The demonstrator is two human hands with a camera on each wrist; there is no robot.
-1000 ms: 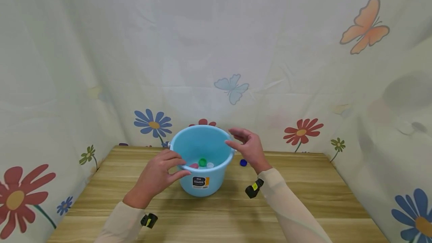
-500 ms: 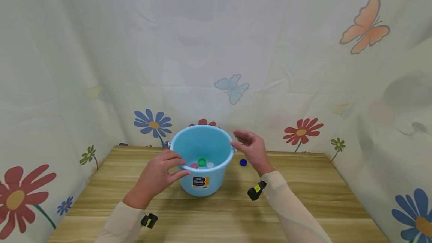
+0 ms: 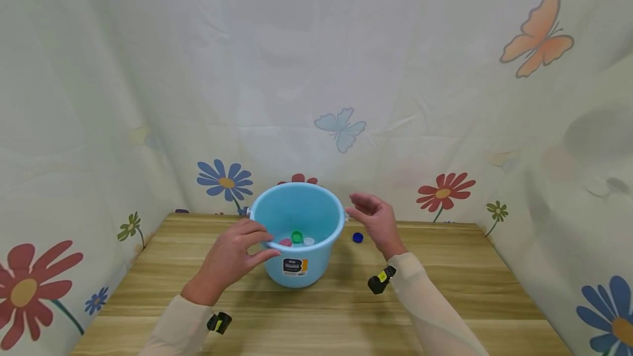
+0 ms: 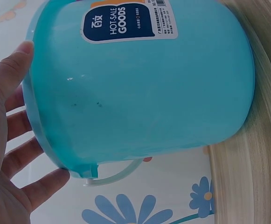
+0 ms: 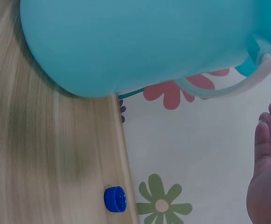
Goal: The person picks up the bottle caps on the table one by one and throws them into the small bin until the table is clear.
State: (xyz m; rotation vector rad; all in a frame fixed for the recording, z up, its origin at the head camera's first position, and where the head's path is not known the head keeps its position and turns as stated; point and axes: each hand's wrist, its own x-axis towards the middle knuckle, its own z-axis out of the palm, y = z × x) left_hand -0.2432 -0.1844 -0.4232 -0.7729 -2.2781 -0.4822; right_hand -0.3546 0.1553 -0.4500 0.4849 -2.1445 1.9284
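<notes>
A light blue plastic bucket (image 3: 298, 260) with a dark label stands upright on the table. At its near left rim my left hand (image 3: 231, 259) holds on, thumb on the outside wall and fingers over the edge, which the left wrist view also shows. Inside the bucket lie a green cap (image 3: 296, 237), a white cap (image 3: 309, 242) and a pink piece (image 3: 285, 242) partly hidden by the rim. To the right of the bucket hovers my right hand (image 3: 378, 223), holding nothing, its fingers apart from the bucket in the right wrist view (image 5: 268, 140).
A dark blue bottle cap (image 5: 115, 199) lies on the wooden table (image 3: 435, 290) right of the bucket, near the back edge. The bucket's pale handle (image 5: 233, 88) hangs down behind it. A flower-printed curtain (image 3: 277, 70) encloses the table at the back and sides.
My right hand has moved a little to the right, away from the bucket's rim. The left hand and the bucket stay where they were.
</notes>
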